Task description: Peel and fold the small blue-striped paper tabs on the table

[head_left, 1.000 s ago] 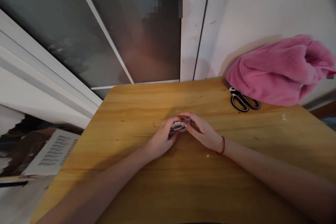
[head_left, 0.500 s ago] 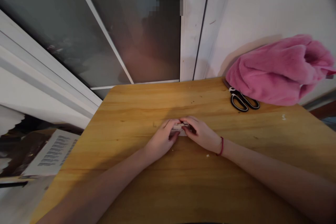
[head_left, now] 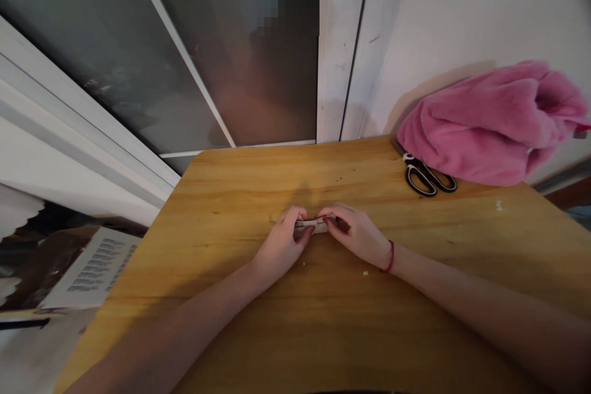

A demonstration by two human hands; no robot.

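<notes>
Between my fingers, low over the middle of the wooden table (head_left: 286, 326), is a small pale, paper-like folded strip (head_left: 318, 226) with dark lines along its top. My left hand (head_left: 282, 240) pinches its left end, thumb in front and fingers behind. The right end is gripped by my right hand (head_left: 355, 231), the thumb and index finger close together on it. Both ends of the strip are partly covered by the fingers. Whether it touches the tabletop I cannot tell. A red band (head_left: 391, 257) circles my right wrist.
Black-handled scissors (head_left: 422, 177) lie at the back right, blades under a pink plush cloth (head_left: 484, 126). Small white scraps (head_left: 365, 273) dot the tabletop. Behind stands a glazed door (head_left: 258, 86); a cardboard box (head_left: 87, 271) is at the left, below table height.
The strip now looks narrower and more folded, with its front face showing. My fingers have shifted slightly outward toward its two ends. The scissors and cloth stay put.
</notes>
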